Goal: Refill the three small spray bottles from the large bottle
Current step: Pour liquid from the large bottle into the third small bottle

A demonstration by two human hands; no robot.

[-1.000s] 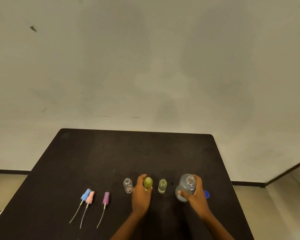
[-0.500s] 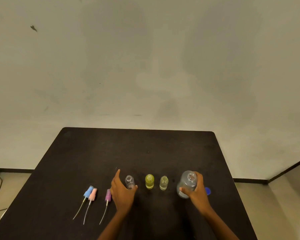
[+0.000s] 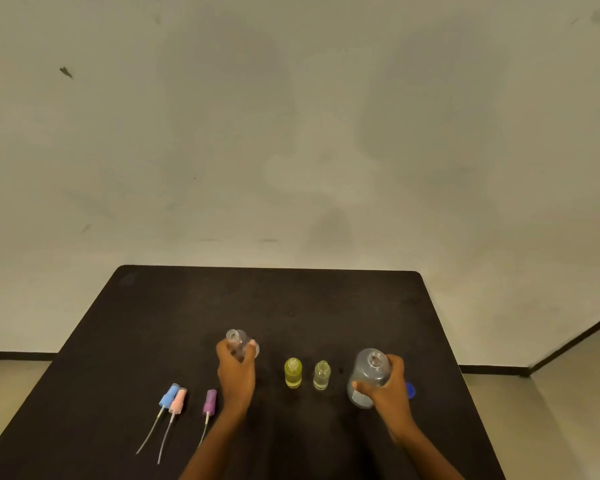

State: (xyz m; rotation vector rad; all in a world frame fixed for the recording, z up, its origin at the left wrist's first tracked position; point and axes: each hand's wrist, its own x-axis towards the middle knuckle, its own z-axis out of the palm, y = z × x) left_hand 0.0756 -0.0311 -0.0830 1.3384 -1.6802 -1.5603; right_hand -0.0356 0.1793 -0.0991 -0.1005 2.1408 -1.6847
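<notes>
The fingers of the left hand are curled round the clear small bottle, which is gripped about its body with its open mouth uppermost. Whether its base touches the bench cannot be told, since it is hidden by the hand. The fingers of the right hand are wrapped round the large bottle, with the thumb laid across its lower front; the bottle is uncapped and held upright near the bench's right side. A blue cap is seen just behind that hand.

Between the two hands, the yellow small bottle and the pale small bottle are stood upright side by side, both uncapped.

Left of the left hand, three spray heads are laid flat with their tubes pointing toward the near edge: the blue spray head and pink spray head touching, the purple spray head apart from them.
</notes>
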